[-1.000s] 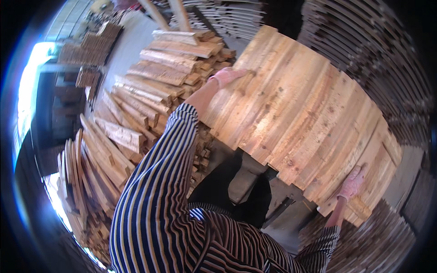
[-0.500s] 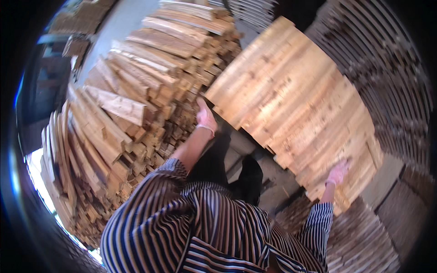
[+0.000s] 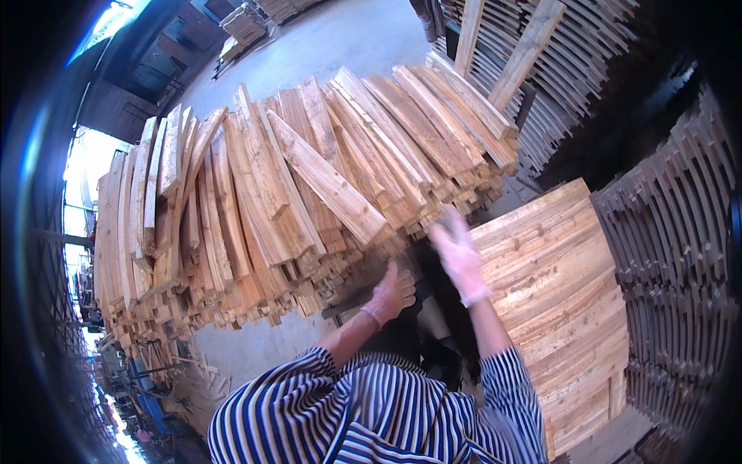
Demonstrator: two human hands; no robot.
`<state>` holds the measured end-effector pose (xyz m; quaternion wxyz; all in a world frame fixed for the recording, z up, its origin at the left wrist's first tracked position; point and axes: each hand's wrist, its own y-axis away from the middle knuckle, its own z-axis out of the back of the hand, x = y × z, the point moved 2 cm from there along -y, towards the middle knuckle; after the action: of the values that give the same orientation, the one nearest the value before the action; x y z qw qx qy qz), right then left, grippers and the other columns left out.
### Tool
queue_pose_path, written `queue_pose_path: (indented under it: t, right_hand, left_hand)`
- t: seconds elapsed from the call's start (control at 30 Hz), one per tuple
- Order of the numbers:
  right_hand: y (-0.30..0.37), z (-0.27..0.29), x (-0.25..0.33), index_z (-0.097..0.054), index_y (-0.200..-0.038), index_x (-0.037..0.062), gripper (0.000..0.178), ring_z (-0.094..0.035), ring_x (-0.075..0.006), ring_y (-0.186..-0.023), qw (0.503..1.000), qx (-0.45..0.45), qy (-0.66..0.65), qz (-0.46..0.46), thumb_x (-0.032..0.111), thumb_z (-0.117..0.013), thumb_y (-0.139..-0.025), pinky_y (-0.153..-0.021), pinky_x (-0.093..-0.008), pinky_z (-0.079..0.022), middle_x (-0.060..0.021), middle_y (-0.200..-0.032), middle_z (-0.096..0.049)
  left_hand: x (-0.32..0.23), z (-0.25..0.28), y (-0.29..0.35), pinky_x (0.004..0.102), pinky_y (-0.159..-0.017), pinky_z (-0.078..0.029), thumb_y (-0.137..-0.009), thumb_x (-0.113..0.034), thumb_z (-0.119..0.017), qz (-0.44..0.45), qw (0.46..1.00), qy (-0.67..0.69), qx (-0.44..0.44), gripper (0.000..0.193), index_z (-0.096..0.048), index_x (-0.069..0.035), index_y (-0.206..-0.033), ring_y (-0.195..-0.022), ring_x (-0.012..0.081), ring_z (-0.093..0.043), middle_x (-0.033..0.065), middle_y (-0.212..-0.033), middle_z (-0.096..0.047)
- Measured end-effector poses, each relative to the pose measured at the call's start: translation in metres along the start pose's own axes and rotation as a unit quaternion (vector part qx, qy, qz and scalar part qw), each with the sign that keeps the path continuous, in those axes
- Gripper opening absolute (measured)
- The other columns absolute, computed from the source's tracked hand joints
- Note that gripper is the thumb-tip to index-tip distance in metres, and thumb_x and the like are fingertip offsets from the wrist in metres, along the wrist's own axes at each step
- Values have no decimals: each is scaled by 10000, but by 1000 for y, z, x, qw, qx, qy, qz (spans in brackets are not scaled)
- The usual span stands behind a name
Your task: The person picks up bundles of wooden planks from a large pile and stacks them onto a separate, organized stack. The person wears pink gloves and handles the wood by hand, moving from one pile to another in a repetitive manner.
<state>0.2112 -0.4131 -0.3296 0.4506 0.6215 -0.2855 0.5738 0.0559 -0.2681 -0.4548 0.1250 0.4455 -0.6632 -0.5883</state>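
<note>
A big pile of sawn wooden strips (image 3: 255, 201) spreads in front of me, cut ends toward me. One strip (image 3: 328, 179) lies slantwise on top. My left hand (image 3: 392, 298), in a thin pale glove, is at the pile's near edge, thumb raised and fingers apart, with nothing visible in it. My right hand (image 3: 459, 259), gloved too and slightly blurred, reaches toward the strip ends with fingers stretched out; no held thing shows. Right of it lies a flat layer of strips side by side (image 3: 560, 309), which neither hand holds.
Dense stacks of thin slats (image 3: 672, 294) stand along the right side. Two long timbers (image 3: 525, 58) lean against more slats at the far right. A small stack of boards (image 3: 243, 31) sits on the concrete floor (image 3: 340, 42) behind the pile.
My view has turned left toward the pile. My right hand has come off the flat layer of strips and across to the pile. The left hand remains near the pile's edge.
</note>
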Motion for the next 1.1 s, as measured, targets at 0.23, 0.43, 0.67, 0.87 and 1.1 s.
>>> queue_pose_path:
  t: [0.23,0.43,0.67,0.87,1.1]
  right_hand:
    - [-52,-61,65,-635,-1310,15,526,-676,-244,-1114,987,149,-43,49,330,-711,-895,-973,-371,-503,-169,-1209,-709]
    - [79,128,80,-575,-1392,22,665,-578,-282,-1265,976,216,-20,-32,391,-738,-863,-1079,-371,-447,-177,-1311,-638]
    - [168,147,32,-465,-1470,12,929,-584,-360,-1271,969,-206,113,-82,397,-873,-729,-1072,-412,-496,-195,-1376,-595]
    - [263,72,-57,-440,-1416,-36,856,-618,-339,-1230,851,-420,-268,-167,355,-862,-781,-1057,-429,-511,-229,-1282,-620]
    - [240,-96,-162,-626,-1201,-59,329,-666,-302,-1154,602,-367,-701,-107,190,-682,-994,-1089,-447,-527,-183,-1247,-667]
  left_hand:
    - [-108,-54,104,525,-1221,-294,-750,-938,-462,-208,914,151,315,1244,-252,-56,-1601,-1466,386,-348,156,-1627,-329]
    - [-163,-123,103,565,-1215,-308,-848,-767,-600,-316,858,190,357,1030,-311,-102,-1578,-1385,344,-462,140,-1562,-420]
    - [7,-300,129,377,-968,-533,-938,-375,-693,-82,855,-306,410,730,-358,-62,-1506,-1103,228,-604,105,-1259,-606]
    - [33,-356,75,439,-1070,-507,-841,-407,-833,-259,511,-645,505,997,-250,-9,-1545,-1437,383,-403,251,-1556,-378]
    - [-67,-332,-138,378,-1045,-479,-799,-610,-795,-250,549,-787,126,1153,-303,172,-1488,-1274,310,-578,266,-1441,-530]
